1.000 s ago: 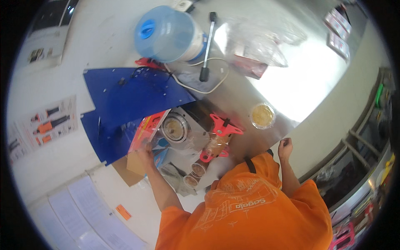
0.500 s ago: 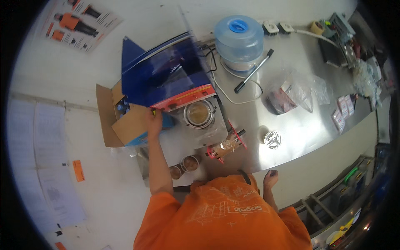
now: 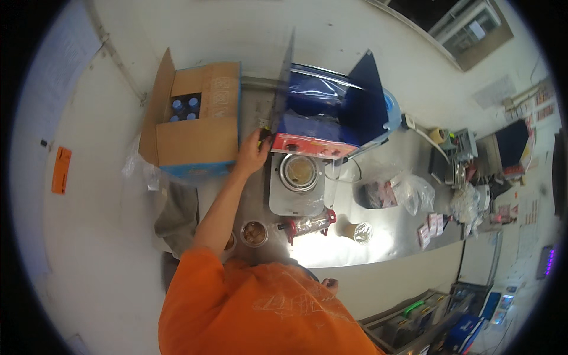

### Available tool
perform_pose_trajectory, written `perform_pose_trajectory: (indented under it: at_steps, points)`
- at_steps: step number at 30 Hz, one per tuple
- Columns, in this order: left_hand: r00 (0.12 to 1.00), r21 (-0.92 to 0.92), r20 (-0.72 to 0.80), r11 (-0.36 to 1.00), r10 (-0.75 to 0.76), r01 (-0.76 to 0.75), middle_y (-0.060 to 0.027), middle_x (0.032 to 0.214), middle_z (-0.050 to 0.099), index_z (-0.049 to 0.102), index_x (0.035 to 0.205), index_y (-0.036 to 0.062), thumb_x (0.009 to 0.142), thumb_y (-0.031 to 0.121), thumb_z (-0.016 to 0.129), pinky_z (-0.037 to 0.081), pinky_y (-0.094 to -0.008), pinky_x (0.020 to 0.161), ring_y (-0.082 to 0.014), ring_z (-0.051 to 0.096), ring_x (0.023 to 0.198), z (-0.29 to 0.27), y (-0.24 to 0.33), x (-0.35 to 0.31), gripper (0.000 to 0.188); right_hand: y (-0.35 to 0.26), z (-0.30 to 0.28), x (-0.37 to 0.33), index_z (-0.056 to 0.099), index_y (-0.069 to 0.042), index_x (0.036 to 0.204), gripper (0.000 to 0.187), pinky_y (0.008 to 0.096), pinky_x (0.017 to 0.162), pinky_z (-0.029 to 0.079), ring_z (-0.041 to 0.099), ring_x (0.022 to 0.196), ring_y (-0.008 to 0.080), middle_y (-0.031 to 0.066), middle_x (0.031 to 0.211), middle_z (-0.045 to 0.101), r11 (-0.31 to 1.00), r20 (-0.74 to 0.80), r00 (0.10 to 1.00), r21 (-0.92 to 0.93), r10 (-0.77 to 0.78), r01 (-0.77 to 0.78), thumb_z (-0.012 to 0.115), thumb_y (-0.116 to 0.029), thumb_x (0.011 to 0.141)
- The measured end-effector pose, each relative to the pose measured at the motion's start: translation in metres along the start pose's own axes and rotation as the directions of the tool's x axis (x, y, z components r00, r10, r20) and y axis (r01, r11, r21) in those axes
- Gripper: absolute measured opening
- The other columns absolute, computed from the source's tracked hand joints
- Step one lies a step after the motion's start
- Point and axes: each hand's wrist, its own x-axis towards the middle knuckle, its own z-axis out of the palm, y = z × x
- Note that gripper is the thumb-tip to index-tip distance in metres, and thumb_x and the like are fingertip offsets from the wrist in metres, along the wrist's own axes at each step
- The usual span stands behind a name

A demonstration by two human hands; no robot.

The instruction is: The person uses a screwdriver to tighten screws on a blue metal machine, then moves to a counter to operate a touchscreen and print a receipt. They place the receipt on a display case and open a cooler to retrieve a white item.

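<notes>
A countertop machine (image 3: 313,145) with blue panels and a red front stands before me; it resembles a cup sealer. Its round metal ring (image 3: 297,173) holds a cup with pale tan contents. My left hand (image 3: 254,152) reaches to the machine's left side, fingers closed round a small dark piece I cannot make out. Low by my waist, my right hand (image 3: 330,286) is curled, its contents hidden. A clear cylinder with red ends (image 3: 309,226) lies in front of the machine. Beside it stands a cup of brown contents (image 3: 254,234); another is partly behind my left arm.
Left of the machine, an open cardboard box (image 3: 198,142) holds blue-capped bottles. A cup with a shiny top (image 3: 360,232) and a clear plastic bag (image 3: 408,192) sit to the right on the metal counter (image 3: 384,239). A water jug (image 3: 390,112) stands partly behind the machine.
My view has swung, bringing the bottle box more fully into sight. My left hand stays at the machine's left side. My right hand now shows less, close against my body.
</notes>
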Motion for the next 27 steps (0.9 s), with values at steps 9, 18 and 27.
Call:
perform_pose_trajectory:
  at_steps: [9, 18, 27]
  points:
    - [0.997, -0.192, -0.063, 0.981, -0.045, 0.032, -0.0219, 0.089, 0.063, 0.058, 0.103, -0.0010, 0.086, 0.003, 0.062, 0.050, -0.0428, 0.068, -0.0425, 0.061, 0.083, -0.002, -0.005, 0.001, 0.018, 0.003, 0.007, 0.008, 0.061, 0.000, 0.086, 0.020, 0.0377, 0.054, 0.047, 0.057, 0.058, 0.0231, 0.0110, 0.067, 0.059, 0.980, -0.195, 0.964, 0.054, -0.180, 0.194, 0.063, -0.018, 0.077]
    - [0.998, 0.031, -0.047, 0.999, -0.029, 0.031, -0.0177, 0.092, 0.064, 0.061, 0.101, 0.0010, 0.084, 0.008, 0.066, 0.050, -0.0415, 0.069, -0.0394, 0.063, 0.084, -0.011, 0.008, 0.002, 0.019, -0.045, -0.012, 0.002, 0.062, 0.000, 0.084, 0.016, 0.0437, 0.065, 0.049, 0.062, 0.071, 0.0344, 0.0178, 0.076, 0.064, 0.999, -0.010, 1.000, -0.046, 0.021, -0.021, 0.063, -0.013, 0.075]
    - [0.989, -0.213, -0.073, 0.970, -0.132, 0.114, -0.0178, 0.092, 0.066, 0.062, 0.100, 0.0003, 0.086, 0.011, 0.066, 0.051, -0.0379, 0.071, -0.0340, 0.066, 0.083, 0.002, 0.004, 0.000, 0.018, -0.005, 0.005, 0.008, 0.061, 0.001, 0.089, 0.024, 0.0390, 0.057, 0.050, 0.060, 0.062, 0.0240, 0.0130, 0.072, 0.063, 0.996, 0.003, 0.996, -0.005, -0.084, 0.084, 0.065, -0.020, 0.078]
